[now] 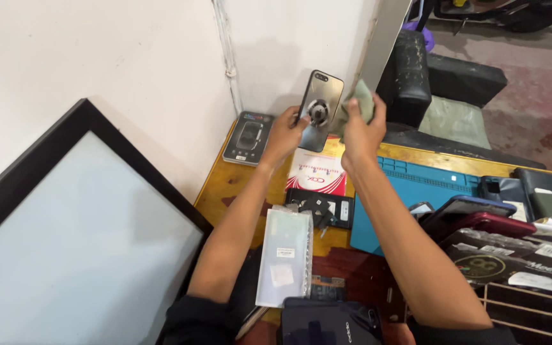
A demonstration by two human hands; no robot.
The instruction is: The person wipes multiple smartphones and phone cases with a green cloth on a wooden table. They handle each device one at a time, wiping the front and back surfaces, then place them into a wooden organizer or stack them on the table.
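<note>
I see my left hand [283,135] with its grip closed on a phone [321,105], held upright above the counter [225,185]. My right hand [362,131], just beside the phone, grips a green cloth [360,101] touching the phone's edge.
</note>
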